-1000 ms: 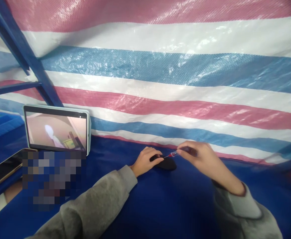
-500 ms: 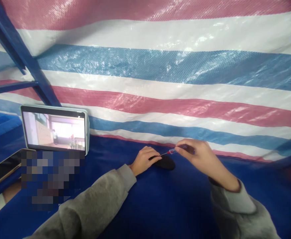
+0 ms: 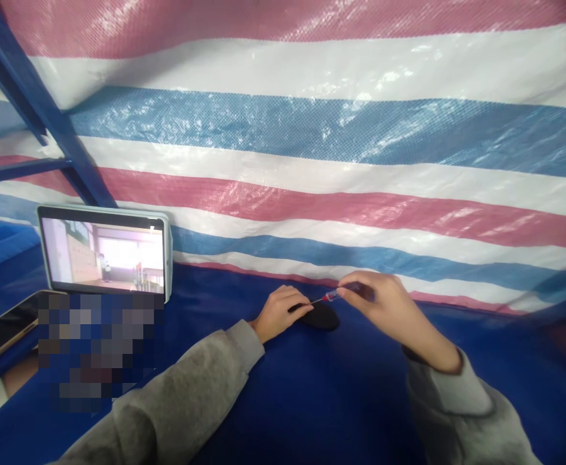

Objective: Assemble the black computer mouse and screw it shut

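Note:
On the blue tabletop, a flat, dark, oval, mouse-shaped object (image 3: 322,317) lies under the fingers of my left hand (image 3: 283,312). Those fingers are closed over its left end, with the thumb along the near side, so that end is hidden. From the right, my right hand (image 3: 379,300) pinches the handle of a screwdriver (image 3: 332,295), clear with red near the shaft. Its thin metal shaft slants down and left to my left fingertips, above the oval object. The exact spot its tip touches cannot be made out.
A tablet (image 3: 102,253) stands at the left, playing a video, with a blurred patch in front of it. A phone (image 3: 9,329) lies farther left, near a blue tray (image 3: 6,245). Behind the table hangs a striped tarp (image 3: 312,123); a blue metal frame (image 3: 55,123) rises at left.
My right hand and the screwdriver have shifted very slightly left. My left hand and the dark oval object hold nearly the same place. The whole view has drifted a little.

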A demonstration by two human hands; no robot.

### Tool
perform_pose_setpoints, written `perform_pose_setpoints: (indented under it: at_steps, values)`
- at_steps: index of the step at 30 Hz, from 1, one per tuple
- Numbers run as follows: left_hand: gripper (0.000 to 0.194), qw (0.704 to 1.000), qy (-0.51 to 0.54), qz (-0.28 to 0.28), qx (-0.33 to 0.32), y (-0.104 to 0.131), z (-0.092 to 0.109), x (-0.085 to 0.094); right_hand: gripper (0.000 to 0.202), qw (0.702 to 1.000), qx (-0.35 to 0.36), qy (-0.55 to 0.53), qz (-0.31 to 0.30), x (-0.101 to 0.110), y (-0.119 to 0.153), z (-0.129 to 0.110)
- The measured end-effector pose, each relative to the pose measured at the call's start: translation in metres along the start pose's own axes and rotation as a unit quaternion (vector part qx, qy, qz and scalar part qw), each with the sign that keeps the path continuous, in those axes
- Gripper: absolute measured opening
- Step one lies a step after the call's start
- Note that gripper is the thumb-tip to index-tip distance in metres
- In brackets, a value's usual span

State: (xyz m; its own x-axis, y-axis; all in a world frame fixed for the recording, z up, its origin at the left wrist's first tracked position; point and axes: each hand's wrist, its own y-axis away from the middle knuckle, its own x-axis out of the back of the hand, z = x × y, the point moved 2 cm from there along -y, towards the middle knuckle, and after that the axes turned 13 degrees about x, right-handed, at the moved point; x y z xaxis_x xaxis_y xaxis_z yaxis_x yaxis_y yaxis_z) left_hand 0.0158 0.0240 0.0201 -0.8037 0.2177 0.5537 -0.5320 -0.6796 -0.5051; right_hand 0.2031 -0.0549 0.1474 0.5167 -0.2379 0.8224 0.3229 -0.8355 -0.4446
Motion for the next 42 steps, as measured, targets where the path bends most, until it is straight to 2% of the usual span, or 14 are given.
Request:
perform_pose_setpoints:
  at_steps: [6,16,20,32,38,40,42]
  values:
    - [0.022,0.999,0.004,0.027,-0.032,-0.001,0.0,-0.001,0.018,1.0,-0.008,0.002,-0.011,0.003,0.0,-0.002]
    - [0.023,0.999,0.007,0.031,-0.04,-0.001,0.001,0.0,0.018,1.0,-0.007,0.001,-0.011,0.003,0.0,-0.002]
    - [0.021,0.999,0.005,0.026,-0.047,0.0,0.0,-0.001,0.016,1.0,-0.007,0.002,0.01,0.0,0.001,0.0]
    - [0.022,0.998,-0.008,0.033,-0.06,0.001,0.003,0.001,0.025,0.997,-0.031,-0.048,0.061,-0.01,-0.001,-0.01]
    - [0.023,0.999,-0.006,0.018,-0.045,0.002,0.002,0.0,0.026,0.997,-0.035,-0.068,0.023,-0.014,-0.004,-0.016]
    - [0.025,0.999,-0.014,0.007,-0.034,0.001,0.004,0.001,0.026,0.997,-0.036,-0.06,0.03,-0.011,-0.003,-0.015]
    - [0.035,0.999,-0.039,-0.02,-0.018,-0.001,0.005,0.001,0.029,0.997,-0.041,-0.034,0.05,-0.006,-0.001,-0.011]
